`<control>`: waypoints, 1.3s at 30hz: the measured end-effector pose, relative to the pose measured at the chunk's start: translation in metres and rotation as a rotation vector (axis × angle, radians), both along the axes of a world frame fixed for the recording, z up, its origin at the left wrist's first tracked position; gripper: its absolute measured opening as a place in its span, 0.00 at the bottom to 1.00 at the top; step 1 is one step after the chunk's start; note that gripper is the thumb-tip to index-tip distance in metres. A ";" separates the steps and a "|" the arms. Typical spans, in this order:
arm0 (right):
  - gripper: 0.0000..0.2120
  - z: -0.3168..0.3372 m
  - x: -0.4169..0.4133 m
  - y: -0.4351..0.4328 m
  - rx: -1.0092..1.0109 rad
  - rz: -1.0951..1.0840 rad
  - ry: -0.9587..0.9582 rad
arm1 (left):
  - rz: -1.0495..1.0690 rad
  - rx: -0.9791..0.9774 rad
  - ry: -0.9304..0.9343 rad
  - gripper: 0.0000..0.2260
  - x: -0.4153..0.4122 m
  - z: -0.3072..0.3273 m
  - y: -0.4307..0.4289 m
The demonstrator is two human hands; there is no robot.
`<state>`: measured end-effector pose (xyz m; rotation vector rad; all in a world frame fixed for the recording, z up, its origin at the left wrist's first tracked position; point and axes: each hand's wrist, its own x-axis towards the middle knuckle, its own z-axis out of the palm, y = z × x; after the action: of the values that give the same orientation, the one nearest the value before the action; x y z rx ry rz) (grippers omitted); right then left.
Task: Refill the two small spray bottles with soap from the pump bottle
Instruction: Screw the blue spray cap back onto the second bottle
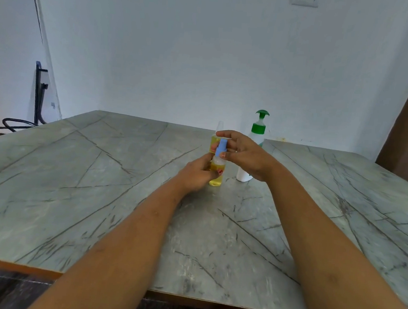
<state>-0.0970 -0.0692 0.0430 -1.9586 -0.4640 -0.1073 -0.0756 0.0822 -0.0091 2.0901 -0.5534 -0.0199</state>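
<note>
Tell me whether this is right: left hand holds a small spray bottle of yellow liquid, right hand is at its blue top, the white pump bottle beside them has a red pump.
One error: the pump is green, not red; the head view shows it. Otherwise right: left hand holding the spray bottle, right hand at its blue top, white pump bottle beside them.

Front spray bottle, second spray bottle behind, pump bottle right
</note>
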 end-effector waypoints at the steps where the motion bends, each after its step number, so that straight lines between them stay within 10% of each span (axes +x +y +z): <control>1: 0.21 -0.001 0.001 0.000 -0.011 -0.007 -0.004 | 0.002 0.013 -0.011 0.22 0.000 0.000 -0.001; 10: 0.23 -0.011 0.006 0.016 -0.211 -0.447 -0.362 | 0.138 0.113 -0.165 0.21 0.001 -0.002 -0.004; 19: 0.23 -0.009 -0.002 0.009 -0.005 -0.114 -0.072 | 0.180 0.165 -0.192 0.21 0.002 -0.003 -0.006; 27: 0.23 -0.015 0.006 0.017 -0.176 -0.513 -0.360 | 0.267 0.204 -0.242 0.22 -0.001 -0.002 -0.007; 39: 0.22 -0.012 0.000 0.007 0.057 -0.151 -0.062 | 0.253 0.186 -0.209 0.24 0.004 -0.004 -0.006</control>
<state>-0.0972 -0.0623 0.0307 -1.9371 -0.3492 -0.2754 -0.0721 0.0764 -0.0128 2.3464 -0.4187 0.3063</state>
